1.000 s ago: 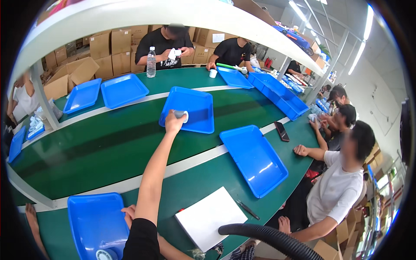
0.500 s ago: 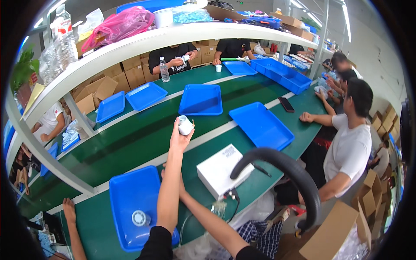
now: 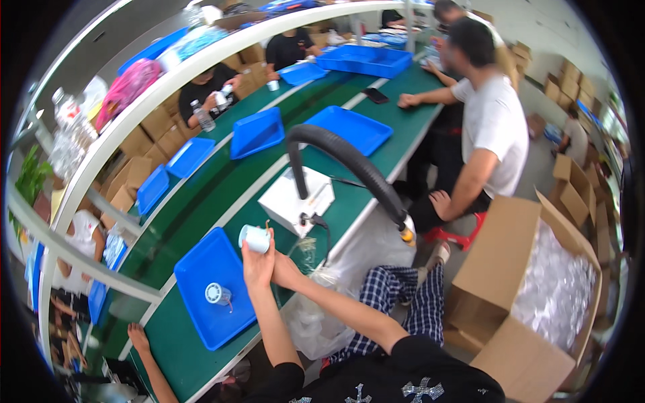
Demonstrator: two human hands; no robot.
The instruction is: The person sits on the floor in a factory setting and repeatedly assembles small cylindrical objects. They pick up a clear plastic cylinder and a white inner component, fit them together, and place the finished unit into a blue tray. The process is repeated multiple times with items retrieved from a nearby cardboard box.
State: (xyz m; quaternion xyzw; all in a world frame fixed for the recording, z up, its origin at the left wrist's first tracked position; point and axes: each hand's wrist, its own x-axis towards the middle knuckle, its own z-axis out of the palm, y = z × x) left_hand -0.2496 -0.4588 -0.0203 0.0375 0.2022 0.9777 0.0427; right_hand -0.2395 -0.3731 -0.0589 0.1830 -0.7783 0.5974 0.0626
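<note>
My left hand is closed around a small white cylindrical housing, tilted with its round end facing left. Thin orange-brown wire shows at its upper right side. My right hand is right up against the left one, below the housing; its fingertips are hidden behind the left hand, so its grip does not show. Just left of both hands lies a blue tray on the green table. Inside it stands a similar white housing with a slotted round top and a thin reddish wire.
A white box-shaped device stands beyond my hands, a black flexible hose arching over it. More blue trays line the table. At right sit a co-worker and an open carton of clear plastic. Another person's arm rests at left.
My left hand has drawn the white housing back from over the belt to beside the near blue tray. My right hand stays close to it. The view has swung to the right.
</note>
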